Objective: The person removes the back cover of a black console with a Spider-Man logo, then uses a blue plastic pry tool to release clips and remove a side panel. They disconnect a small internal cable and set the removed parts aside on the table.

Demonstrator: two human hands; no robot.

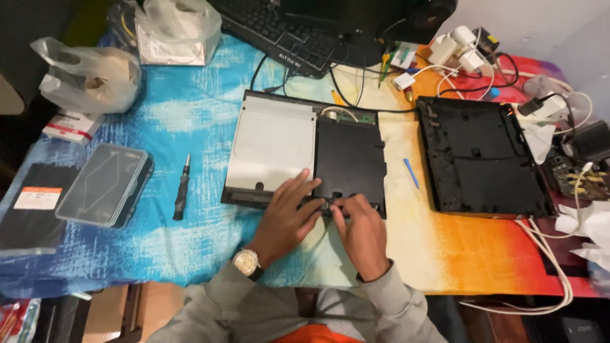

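The opened console (305, 152) lies flat at mid-table on the blue-and-orange cloth (184, 114), its long axis running left to right, its cabled rear edge pointing away toward the keyboard (286, 32). The left hand (286, 219) rests spread on its near edge; the right hand (362, 232) has fingertips pressed together there, though what they pinch cannot be told. Risk: prying could crack the black panel, or a small part could roll off.

Screwdriver (182, 188) left on blue cloth; clear plastic case (105, 185) further left; black cover shell (481, 157) right; keyboard (279, 32) behind.
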